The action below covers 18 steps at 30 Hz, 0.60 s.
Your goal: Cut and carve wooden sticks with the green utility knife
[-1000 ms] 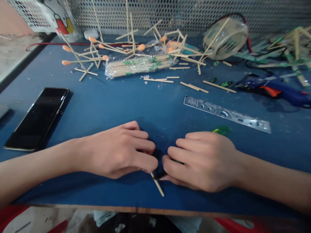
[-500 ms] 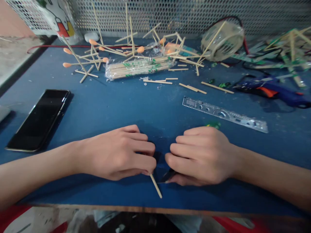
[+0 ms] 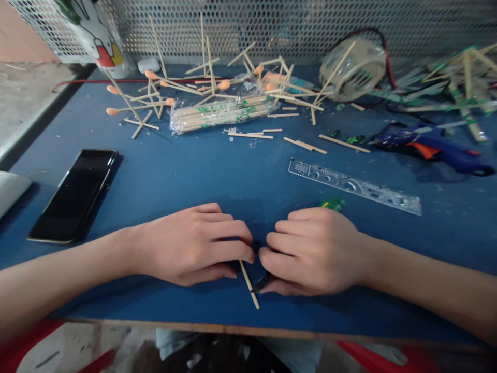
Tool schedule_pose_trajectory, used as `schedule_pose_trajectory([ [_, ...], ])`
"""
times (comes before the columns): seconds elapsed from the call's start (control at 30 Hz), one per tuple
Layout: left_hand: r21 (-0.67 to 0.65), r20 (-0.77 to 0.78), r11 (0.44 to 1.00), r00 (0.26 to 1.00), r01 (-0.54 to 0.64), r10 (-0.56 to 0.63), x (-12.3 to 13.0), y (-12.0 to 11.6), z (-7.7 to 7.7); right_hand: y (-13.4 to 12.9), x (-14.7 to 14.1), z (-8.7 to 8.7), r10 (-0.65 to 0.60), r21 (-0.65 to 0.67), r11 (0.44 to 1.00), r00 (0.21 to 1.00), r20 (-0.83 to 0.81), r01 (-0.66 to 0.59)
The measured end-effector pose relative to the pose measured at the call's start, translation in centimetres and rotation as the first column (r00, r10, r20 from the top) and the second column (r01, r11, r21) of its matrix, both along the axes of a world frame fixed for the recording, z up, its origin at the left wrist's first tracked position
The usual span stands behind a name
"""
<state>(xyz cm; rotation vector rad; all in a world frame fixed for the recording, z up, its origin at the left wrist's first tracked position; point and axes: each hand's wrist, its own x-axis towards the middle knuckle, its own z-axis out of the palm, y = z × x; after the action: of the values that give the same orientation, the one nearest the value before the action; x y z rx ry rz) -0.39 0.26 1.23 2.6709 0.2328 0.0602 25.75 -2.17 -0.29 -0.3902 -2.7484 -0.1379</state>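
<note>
Stick [image 3: 247,277] lies slantwise near the front edge of the blue bench [image 3: 186,176], its near end bare and its far end hidden beneath the fingers of the left hand [image 3: 194,244]. We see that hand palm down, fingers curled and thumb apart from the forefinger; whether it grips the stick we cannot tell. The right hand [image 3: 316,252] is closed around a dark tool [image 3: 264,282], whose pointed tip meets the stick close to its near end. Just beyond the right knuckles we note a green and yellow object [image 3: 333,203], partly hidden. Farther out, to the left, lies a black phone [image 3: 73,197]; to the right, a clear ruler [image 3: 354,186] lies at a slant. Behind the ruler we find short stick pieces [image 3: 344,143] and a blue glue gun [image 3: 446,150] with an orange trigger. Farther back are a wrapped stick bundle [image 3: 223,115], orange-tipped sticks [image 3: 123,109] and a clear round container [image 3: 353,70], all before a perforated panel [image 3: 248,26].
</note>
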Motion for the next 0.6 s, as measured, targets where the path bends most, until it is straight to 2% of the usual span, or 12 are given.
schedule_pose_trajectory([
  [0.13,-0.022,0.004,1.0,1.0,-0.017,0.018,0.11,0.06,-0.05,0.01,-0.03,0.04,0.008,-0.005,1.0,1.0,0.007,-0.008],
  [0.37,0.038,0.036,0.999,0.999,0.003,-0.004,0.55,0.02,-0.24,0.02,0.11,-0.14,0.009,-0.005,1.0,1.0,0.007,-0.009],
  [0.6,-0.087,0.015,0.996,1.0,-0.026,0.027,0.77,0.04,0.06,-0.03,0.03,0.01,0.004,0.023,1.0,1.0,0.006,-0.004],
])
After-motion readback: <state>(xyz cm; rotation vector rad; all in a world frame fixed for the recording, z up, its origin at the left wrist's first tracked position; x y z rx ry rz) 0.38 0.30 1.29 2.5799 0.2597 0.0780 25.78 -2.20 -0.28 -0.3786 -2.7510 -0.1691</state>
